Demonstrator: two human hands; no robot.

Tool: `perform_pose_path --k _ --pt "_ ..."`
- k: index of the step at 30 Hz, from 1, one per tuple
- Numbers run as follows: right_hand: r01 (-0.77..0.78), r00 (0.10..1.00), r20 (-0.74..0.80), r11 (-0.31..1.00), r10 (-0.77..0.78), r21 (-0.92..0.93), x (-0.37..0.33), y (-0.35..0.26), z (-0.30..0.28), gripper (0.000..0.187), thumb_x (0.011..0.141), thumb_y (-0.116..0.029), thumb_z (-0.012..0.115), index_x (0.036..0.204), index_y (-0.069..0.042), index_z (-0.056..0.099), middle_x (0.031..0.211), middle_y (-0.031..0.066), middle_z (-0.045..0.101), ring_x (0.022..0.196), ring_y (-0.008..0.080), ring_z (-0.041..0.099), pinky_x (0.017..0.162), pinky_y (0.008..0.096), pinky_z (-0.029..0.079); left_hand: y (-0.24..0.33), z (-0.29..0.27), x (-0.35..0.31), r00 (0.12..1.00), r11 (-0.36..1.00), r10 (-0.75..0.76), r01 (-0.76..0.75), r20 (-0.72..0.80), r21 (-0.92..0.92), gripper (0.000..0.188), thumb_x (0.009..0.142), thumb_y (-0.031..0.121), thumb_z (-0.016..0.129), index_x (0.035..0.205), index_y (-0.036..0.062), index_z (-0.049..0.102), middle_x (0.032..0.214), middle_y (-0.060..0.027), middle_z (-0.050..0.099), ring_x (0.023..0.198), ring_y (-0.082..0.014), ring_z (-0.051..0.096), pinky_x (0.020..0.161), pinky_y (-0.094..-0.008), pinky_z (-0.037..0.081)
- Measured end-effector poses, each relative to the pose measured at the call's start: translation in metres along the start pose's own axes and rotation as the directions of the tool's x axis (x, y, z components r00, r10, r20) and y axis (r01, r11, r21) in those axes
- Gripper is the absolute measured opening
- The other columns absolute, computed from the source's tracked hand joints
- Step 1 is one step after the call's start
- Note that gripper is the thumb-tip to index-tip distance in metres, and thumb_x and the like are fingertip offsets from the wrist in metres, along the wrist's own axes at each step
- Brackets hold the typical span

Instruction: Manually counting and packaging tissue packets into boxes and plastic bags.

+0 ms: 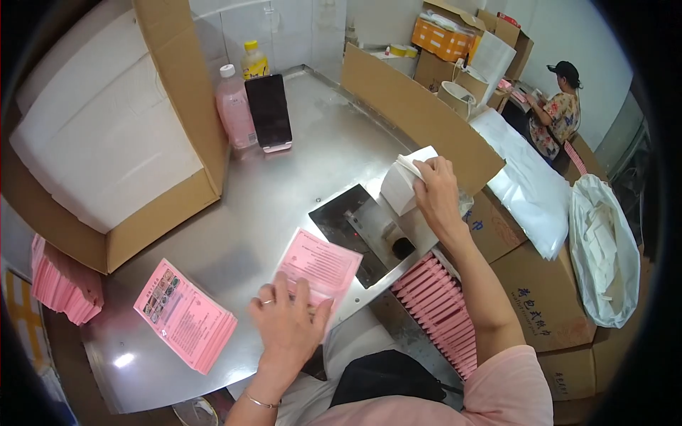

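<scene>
My left hand [288, 316] lies over a pink printed paper sleeve [327, 263] at the table's near edge, its fingers on top and its thumb along the right side. The sleeve's underside is hidden. Farther right, my right hand [437, 188] pinches the upper edge of a stack of folded white tissues [401, 186]. That stack stands beside a dark rectangular recess [337, 213] in the metal tabletop. A neat pile of pink printed sleeves [186, 312] rests on the table left of my left hand.
A phone [270, 113] leans upright before a pink bottle [234, 106] and a yellow-capped bottle [254, 60]. An open carton with white lining [114, 121] stands left. Filled pink packs [437, 305] line a box below the table's right edge. A co-worker [558, 117] sits far right, beyond cartons [526, 291].
</scene>
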State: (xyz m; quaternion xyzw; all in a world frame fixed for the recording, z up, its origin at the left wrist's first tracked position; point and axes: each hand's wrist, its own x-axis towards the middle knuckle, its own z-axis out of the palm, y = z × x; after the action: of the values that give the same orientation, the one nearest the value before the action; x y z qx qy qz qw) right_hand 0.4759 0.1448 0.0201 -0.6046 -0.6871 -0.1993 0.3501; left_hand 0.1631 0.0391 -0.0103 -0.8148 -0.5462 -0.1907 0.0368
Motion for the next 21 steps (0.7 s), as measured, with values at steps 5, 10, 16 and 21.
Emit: perform_pose_path --k 5,10,16,21 --pt "-0.014 0.999 0.038 0.998 0.016 -0.060 0.001 -0.018 -0.004 0.023 0.085 -0.012 0.067 0.104 0.001 0.071 0.094 0.0169 0.060 0.090 0.0330 0.057 0.080 0.0432 0.047 0.007 0.010 -0.001 0.992 0.977 0.123 -0.117 0.027 -0.177 0.048 0.081 0.039 0.072 0.115 0.0057 0.063 0.115 -0.0176 0.056 0.093 -0.0330 0.052 0.076 -0.0454 0.039" --pt "-0.125 0.983 0.136 0.992 0.126 -0.017 0.010 -0.002 -0.008 0.020 0.087 -0.014 0.065 0.100 0.000 0.073 0.095 0.0157 0.061 0.090 0.0325 0.057 0.079 0.0438 0.046 0.008 0.004 0.003 0.989 0.983 0.083 -0.101 -0.121 -0.155 0.046 0.081 0.035 0.073 0.113 0.0034 0.064 0.105 -0.0169 0.056 0.087 -0.0316 0.051 0.071 -0.0428 0.040" --pt "0.009 1.000 -0.016 0.999 -0.009 -0.048 0.000 -0.001 -0.003 0.022 0.085 -0.007 0.061 0.105 -0.001 0.068 0.100 0.0160 0.061 0.094 0.0337 0.058 0.081 0.0456 0.046 0.005 0.012 0.001 0.994 0.969 0.080 -0.094 -0.072 -0.226 0.050 0.078 0.030 0.074 0.115 -0.0008 0.060 0.106 -0.0173 0.054 0.088 -0.0323 0.051 0.072 -0.0419 0.041" --pt "0.354 0.924 0.051 0.896 -0.380 0.269 -0.050 -0.083 -0.004 0.042 0.084 -0.001 0.055 0.126 0.000 0.059 0.132 0.0231 0.057 0.123 0.0429 0.056 0.106 0.0569 0.041 -0.007 0.005 -0.004 0.997 0.947 0.079 -0.069 0.019 -0.314 0.059 0.072 0.024 0.074 0.123 0.0021 0.057 0.105 -0.0176 0.053 0.090 -0.0323 0.051 0.073 -0.0420 0.041"
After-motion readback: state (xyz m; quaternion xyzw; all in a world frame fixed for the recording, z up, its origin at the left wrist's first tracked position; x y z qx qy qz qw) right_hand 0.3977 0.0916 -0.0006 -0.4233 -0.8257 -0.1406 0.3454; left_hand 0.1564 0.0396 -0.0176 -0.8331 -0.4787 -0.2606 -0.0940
